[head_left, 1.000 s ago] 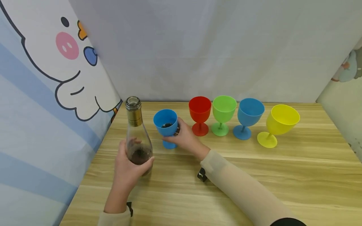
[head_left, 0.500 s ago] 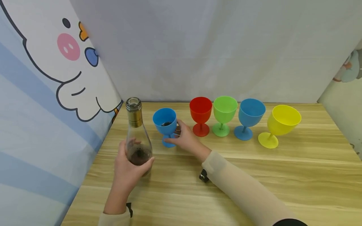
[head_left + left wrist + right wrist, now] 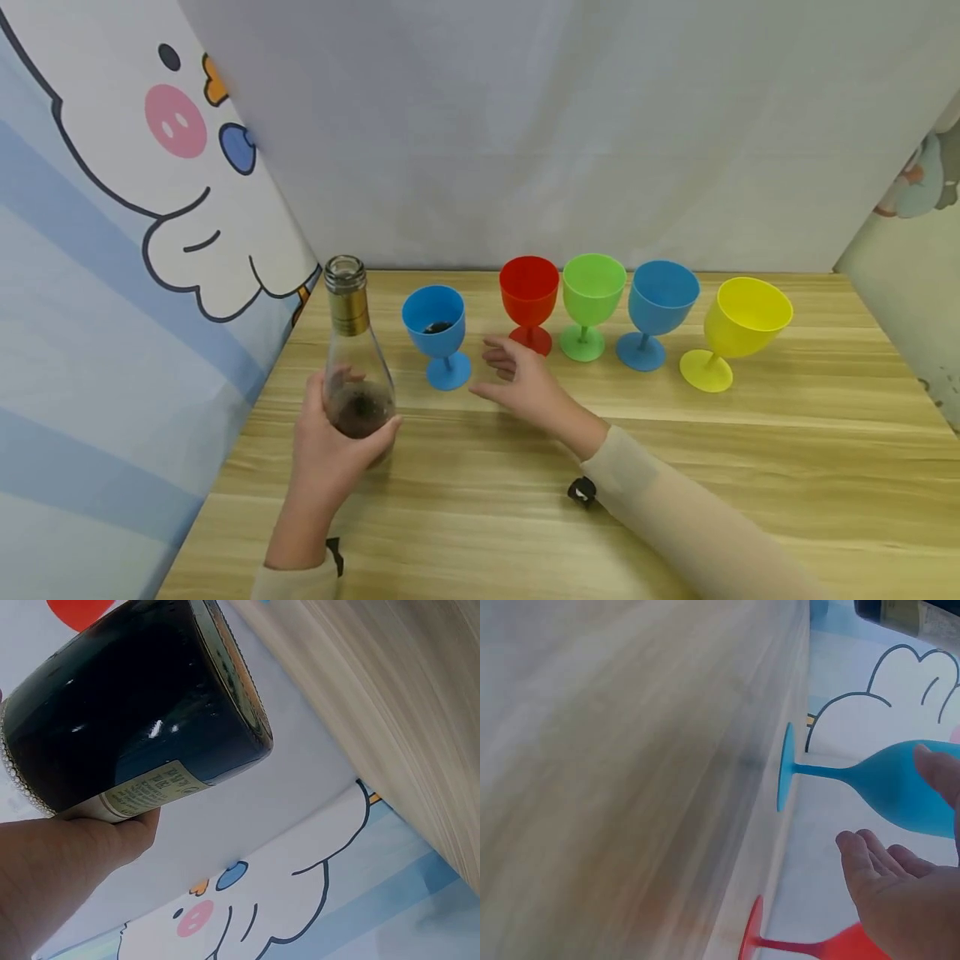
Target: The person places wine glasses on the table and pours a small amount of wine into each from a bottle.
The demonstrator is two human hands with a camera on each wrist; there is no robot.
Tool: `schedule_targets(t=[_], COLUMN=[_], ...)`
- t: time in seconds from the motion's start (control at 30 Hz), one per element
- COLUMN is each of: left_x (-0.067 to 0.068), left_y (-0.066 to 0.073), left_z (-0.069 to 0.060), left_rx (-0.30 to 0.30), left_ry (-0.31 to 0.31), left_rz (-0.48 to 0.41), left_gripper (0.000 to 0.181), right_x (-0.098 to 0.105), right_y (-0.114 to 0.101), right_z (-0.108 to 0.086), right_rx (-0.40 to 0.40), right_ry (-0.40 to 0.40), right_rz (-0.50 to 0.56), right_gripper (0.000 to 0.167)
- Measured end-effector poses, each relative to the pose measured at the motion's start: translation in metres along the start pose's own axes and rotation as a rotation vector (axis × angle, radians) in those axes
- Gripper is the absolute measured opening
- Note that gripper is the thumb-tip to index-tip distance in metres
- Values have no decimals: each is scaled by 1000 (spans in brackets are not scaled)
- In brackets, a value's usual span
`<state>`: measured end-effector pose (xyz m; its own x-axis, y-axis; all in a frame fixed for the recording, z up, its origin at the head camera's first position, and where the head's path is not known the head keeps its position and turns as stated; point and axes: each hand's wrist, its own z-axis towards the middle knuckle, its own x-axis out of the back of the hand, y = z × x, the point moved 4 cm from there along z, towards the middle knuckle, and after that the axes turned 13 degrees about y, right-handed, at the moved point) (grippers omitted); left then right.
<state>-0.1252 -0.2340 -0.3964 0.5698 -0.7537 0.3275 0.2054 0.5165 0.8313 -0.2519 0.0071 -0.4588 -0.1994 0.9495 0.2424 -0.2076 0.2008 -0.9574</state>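
My left hand [image 3: 330, 450] grips a clear glass bottle [image 3: 363, 375] with dark liquid in its lower part and a gold band at the neck. In the left wrist view the bottle [image 3: 127, 705] looks dark, with a label near my thumb side. A blue goblet [image 3: 435, 321] with some dark liquid inside stands upright to the right of the bottle. My right hand [image 3: 528, 387] hovers just right of this goblet, fingers relaxed and apart from it. The right wrist view shows the hand [image 3: 907, 892] beside the blue goblet [image 3: 900, 787], holding nothing.
To the right stand a red goblet [image 3: 529, 292], a green goblet [image 3: 593, 292], a second blue goblet [image 3: 663, 298] and a yellow goblet [image 3: 746, 318] in a row on the wooden table [image 3: 480, 517]. A pale backdrop [image 3: 555, 133] rises behind them.
My right hand has let go of the left blue goblet and moved right, away from it. The goblet remains standing. My left hand still holds the bottle.
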Motion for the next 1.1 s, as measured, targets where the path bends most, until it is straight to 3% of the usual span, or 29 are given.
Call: schedule_targets(t=[0.2, 0.4, 0.73, 1.1], left_x=[1, 3, 0, -1], left_y=[4, 6, 2, 6], left_z=[3, 3, -1, -2], left_rx=[-7, -5, -22, -20], left_ry=[-2, 6, 2, -5], left_rz=[14, 8, 18, 33], left_gripper=[79, 80, 80, 81], right_x=[28, 49, 53, 49], right_y=[-4, 6, 26, 18], right_z=[-11, -11, 4, 17], right_rx=[-22, -43, -53, -88], right_ry=[167, 306, 334, 318], right_rz=[24, -32, -70, -105], right_gripper=[56, 61, 82, 85])
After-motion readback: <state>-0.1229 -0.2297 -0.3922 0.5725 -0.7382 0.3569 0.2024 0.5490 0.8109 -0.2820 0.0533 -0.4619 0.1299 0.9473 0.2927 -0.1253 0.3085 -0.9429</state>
